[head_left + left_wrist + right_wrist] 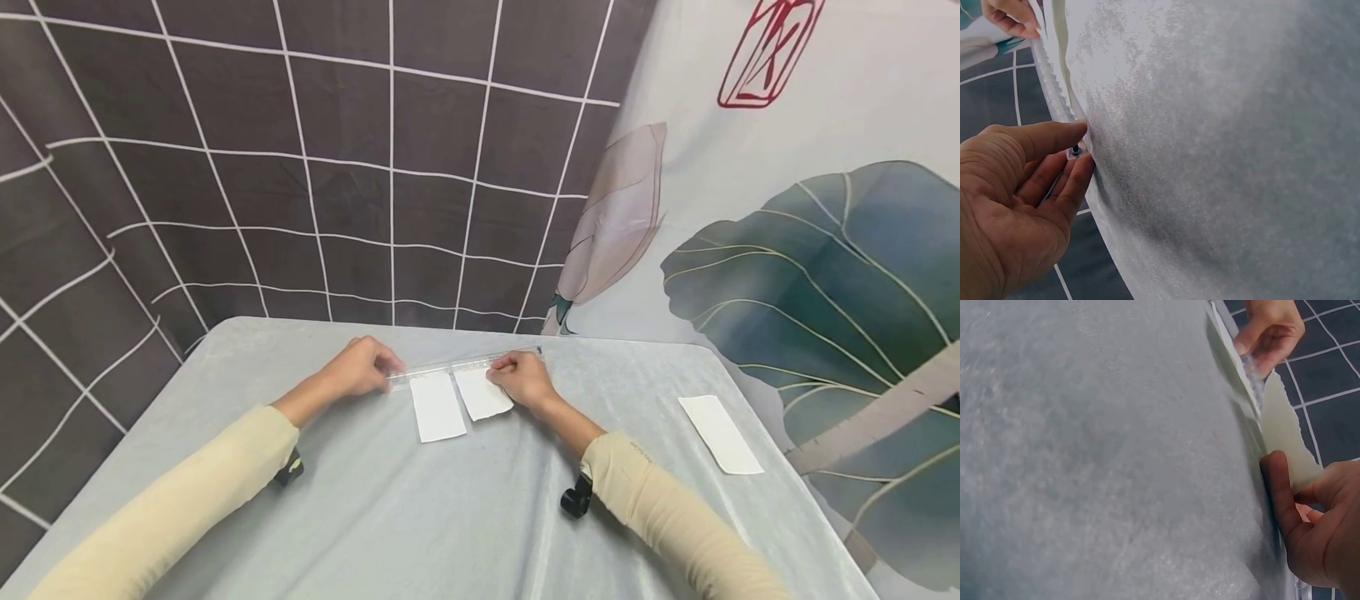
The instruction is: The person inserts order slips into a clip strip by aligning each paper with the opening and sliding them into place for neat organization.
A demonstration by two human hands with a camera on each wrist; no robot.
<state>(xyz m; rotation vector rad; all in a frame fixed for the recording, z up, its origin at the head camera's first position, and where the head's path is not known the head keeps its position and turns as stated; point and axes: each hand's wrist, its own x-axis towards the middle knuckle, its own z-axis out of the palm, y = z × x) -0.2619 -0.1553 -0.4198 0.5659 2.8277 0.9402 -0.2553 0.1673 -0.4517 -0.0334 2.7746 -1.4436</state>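
A clear plastic strip that looks like a ruler [431,368] lies across the far part of the table, above two white paper pieces. My left hand [358,367] pinches its left end between thumb and fingers; in the left wrist view a dark spot shows at that end, between the fingers of the hand [1029,187]. One paper piece [437,408] lies flat below the strip. My right hand [522,379] pinches the other paper piece [480,398] at its right side. In the right wrist view this paper [1286,437] stands tilted up, its ragged edge showing beside the hand [1322,525].
Another white paper piece [722,435] lies apart on the right side of the table. A pale grey cloth [420,517] with slight wrinkles covers the table. Behind it hang a dark checked curtain [337,192] and a leaf-patterned cloth [817,275].
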